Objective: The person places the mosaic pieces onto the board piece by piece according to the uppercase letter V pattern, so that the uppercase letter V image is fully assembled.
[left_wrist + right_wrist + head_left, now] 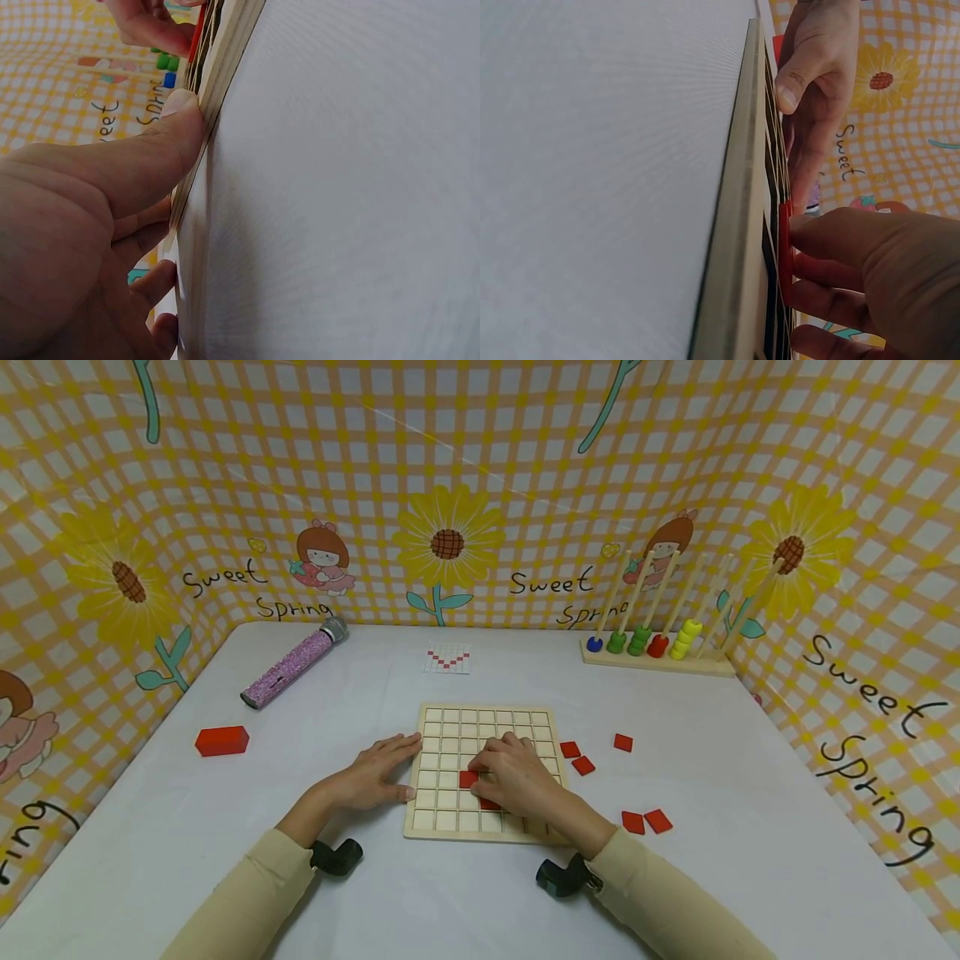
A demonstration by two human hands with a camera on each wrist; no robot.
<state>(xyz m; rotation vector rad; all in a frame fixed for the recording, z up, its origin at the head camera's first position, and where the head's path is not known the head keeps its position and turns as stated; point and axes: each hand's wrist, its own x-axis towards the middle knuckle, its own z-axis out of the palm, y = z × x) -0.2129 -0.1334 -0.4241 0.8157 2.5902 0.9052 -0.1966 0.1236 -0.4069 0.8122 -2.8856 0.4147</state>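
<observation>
A wooden grid board [442,716] lies flat on the white table. My left hand [375,772] rests at its left edge, fingers fairly straight, with the thumb [180,120] touching the rim. Over the middle of the grid, my right hand [517,777] pinches a red square tile [467,779] between thumb and fingers, down at the board's surface. The right wrist view shows this red tile [785,255] nearly edge-on under the fingertips. A second red tile [490,805] lies on the grid, one row nearer, partly covered by the right hand.
Several loose red tiles [633,822] lie right of the board. Behind it is a small card [447,658] with a V of red squares. A glittery pink microphone [292,664] and a red block [222,741] lie left; a bead-and-peg stand [660,662] stands back right.
</observation>
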